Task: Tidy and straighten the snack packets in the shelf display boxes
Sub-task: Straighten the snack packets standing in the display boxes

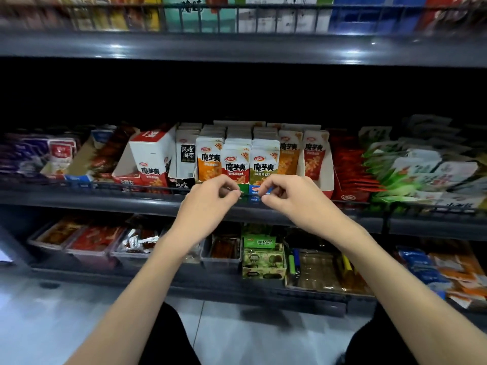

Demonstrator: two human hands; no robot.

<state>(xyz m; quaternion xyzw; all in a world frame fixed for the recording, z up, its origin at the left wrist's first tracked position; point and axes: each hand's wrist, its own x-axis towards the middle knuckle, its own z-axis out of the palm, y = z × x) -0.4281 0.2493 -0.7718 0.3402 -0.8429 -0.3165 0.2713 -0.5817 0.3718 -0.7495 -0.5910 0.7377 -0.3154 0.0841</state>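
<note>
Your left hand [210, 198] and right hand [287, 196] have curled fingers; I cannot tell whether they pinch anything. The upright snack packets [235, 164] stand just beyond both hands, equally near, in rows running away from you.

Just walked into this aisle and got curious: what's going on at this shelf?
A person faces the middle shelf, tidying snacks. The left hand and right hand are raised side by side, fingers curled, just in front of the upright snack packets standing in rows. Whether either hand pinches anything cannot be told. To the left, a white and red box sits tilted.
</note>
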